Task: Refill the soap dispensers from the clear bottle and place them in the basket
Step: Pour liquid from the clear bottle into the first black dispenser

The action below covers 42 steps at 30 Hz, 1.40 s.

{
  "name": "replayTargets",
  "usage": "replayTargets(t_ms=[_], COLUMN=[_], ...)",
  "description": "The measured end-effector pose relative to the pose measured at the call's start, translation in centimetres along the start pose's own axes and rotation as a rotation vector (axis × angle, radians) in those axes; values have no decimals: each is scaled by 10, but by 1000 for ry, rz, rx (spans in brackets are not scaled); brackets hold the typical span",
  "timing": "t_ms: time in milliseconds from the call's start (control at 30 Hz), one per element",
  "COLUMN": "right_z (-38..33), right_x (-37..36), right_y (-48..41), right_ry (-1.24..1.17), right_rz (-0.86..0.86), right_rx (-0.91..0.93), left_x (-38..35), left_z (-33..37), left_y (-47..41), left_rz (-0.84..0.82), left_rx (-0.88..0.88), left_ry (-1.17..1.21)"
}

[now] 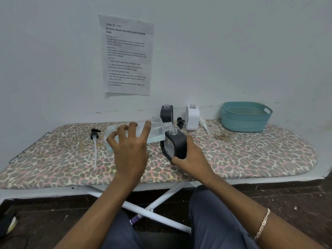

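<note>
Leopard-print cloth covers an ironing board (pixel 251 159) set against a pale wall, where a printed sheet (pixel 127 54) hangs at twelve o'clock. At nine o'clock on the board lies a black pump head (pixel 94 136), its tube trailing toward six. Next, the left hand (pixel 129 151) grips the clear bottle (pixel 156 129) from above, fingers spread and curled round it. The bottle lies nearly level, its open neck pointing to three o'clock and meeting the open neck of a black dispenser (pixel 177 144). The right hand (pixel 192 160) clasps that dispenser, thumb and fingers clamped round its side. Toward twelve stand a second black dispenser (pixel 167 114), a small black pump (pixel 180 122), a white dispenser (pixel 192 117) and a white pump (pixel 203 124). The teal basket (pixel 246 121) sits at two o'clock, well apart from both hands.
</note>
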State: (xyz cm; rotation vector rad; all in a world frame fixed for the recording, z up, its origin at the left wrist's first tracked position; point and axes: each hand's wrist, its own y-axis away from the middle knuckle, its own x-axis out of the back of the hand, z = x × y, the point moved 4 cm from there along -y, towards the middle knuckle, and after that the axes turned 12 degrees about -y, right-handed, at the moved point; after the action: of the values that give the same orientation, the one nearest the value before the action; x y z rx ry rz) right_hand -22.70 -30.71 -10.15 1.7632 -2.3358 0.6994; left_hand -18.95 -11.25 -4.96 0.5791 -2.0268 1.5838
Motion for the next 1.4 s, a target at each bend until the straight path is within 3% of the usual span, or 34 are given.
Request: replayTargets(t_ms=[1400], right_z=[-1], right_x=[0], right_y=[0], right_ry=[-9], right_rz=[6], right_rx=[3], left_x=[1], left_z=[0], left_y=[-1], left_rz=[5], left_rx=[7], left_ry=[-4])
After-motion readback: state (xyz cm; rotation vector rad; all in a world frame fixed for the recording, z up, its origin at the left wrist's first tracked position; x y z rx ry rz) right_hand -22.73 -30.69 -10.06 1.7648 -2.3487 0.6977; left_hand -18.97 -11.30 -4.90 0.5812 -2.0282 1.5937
